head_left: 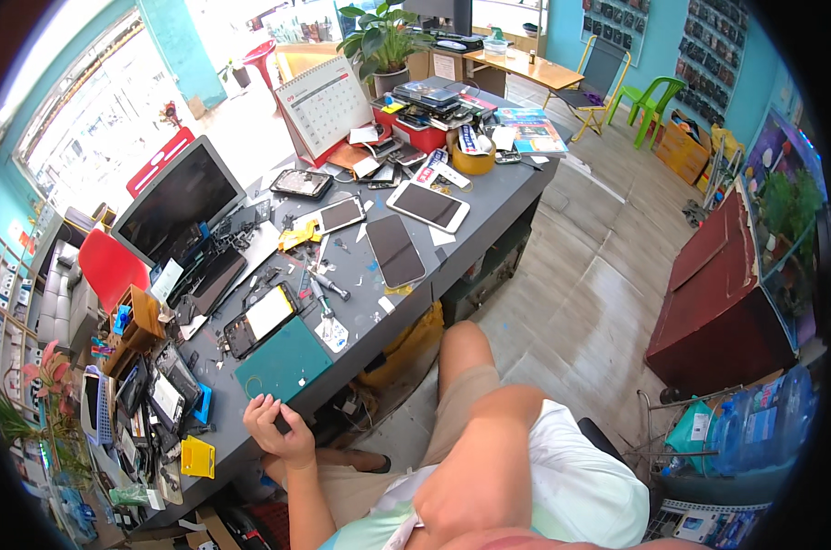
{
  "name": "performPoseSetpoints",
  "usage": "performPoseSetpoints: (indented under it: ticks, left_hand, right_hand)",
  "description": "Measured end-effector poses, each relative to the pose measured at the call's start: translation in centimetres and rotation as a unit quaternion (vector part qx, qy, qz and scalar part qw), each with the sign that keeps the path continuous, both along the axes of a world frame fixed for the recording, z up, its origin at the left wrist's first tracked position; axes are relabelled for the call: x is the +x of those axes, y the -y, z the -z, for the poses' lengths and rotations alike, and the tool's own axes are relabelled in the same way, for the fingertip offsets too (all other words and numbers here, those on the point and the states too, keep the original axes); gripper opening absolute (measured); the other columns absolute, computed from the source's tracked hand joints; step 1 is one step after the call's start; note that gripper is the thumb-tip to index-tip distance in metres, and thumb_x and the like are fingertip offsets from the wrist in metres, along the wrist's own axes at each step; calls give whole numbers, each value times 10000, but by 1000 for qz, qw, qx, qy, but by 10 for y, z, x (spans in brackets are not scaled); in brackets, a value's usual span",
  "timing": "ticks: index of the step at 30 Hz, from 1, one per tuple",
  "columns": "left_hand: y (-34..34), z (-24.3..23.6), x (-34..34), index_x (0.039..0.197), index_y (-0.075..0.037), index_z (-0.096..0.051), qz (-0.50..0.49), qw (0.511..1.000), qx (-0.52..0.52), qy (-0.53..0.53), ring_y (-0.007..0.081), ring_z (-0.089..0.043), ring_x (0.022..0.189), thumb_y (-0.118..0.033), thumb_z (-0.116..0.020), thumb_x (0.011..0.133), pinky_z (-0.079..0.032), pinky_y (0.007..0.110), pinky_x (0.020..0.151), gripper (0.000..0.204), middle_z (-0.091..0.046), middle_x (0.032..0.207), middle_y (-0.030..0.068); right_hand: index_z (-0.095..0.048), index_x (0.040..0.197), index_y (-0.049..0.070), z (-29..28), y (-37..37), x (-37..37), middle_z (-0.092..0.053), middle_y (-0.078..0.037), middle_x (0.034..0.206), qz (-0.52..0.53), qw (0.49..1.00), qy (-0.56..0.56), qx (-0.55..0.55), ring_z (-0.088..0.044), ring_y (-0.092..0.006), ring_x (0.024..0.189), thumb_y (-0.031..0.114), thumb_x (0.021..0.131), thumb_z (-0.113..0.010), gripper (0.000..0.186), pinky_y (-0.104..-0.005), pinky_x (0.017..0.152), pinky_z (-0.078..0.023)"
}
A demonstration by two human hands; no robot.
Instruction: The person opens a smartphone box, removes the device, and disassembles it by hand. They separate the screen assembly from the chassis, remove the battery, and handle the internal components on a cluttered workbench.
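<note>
Two hands showed, and your L hand [278, 431] was the nearer one to the teal mat [285, 359], which lay just ahead of it on the bench [489, 202], long axis running near-left to far-right. L fingers were curled nearly closed w/ a small dark obj [282, 423] pinched at the thumb; what it was, you couldn't tell, b/c most of it was covered. An opened phone [261, 320] sat just past the mat from that hand, approx parallel to it. Your R hand [443, 502] was well apart, back against your body by the shirt hem [403, 533], fingers bent under & hidden, so no telling if it gripped cloth. Whether L fingertips touched the mat's near edge was unclear too.
</note>
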State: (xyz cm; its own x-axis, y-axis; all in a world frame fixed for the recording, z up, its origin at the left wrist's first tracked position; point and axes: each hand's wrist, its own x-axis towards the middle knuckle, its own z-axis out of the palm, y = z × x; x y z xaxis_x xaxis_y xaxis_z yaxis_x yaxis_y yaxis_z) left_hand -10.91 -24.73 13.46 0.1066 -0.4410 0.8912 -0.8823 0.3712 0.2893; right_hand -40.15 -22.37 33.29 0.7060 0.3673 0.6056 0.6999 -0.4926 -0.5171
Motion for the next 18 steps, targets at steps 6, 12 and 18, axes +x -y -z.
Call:
performPoseSetpoints:
  ticks: [6,12,18]
  left_hand:
    - [-16,-4,9,974,-39,-658,-29,1000,-10,-4,385,-701,1012,43,-693,813,-575,501,945,184,-712,993,141]
    - [2,-10,1,911,-75,-618,-72,996,-47,-29,365,-703,949,7,-707,778,-573,478,864,180,-697,945,116]
    - [-12,-20,-5,1015,-61,-642,-106,994,8,-33,332,-659,870,-73,-770,804,-526,432,767,247,-664,931,113]
  right_hand:
    - [-762,1051,-40,-33,156,-127,-771,-134,1021,400,899,80,161,-782,-259,886,89,957,-779,160,-376,751,-637]
    - [-601,1394,-27,77,523,-403,-665,-236,1291,797,390,46,459,-719,-333,982,506,935,-824,738,-437,828,-605]
    - [-659,1266,-17,144,650,-414,-658,-185,1006,870,262,-78,410,-669,-272,750,627,745,-933,872,-400,614,-559]
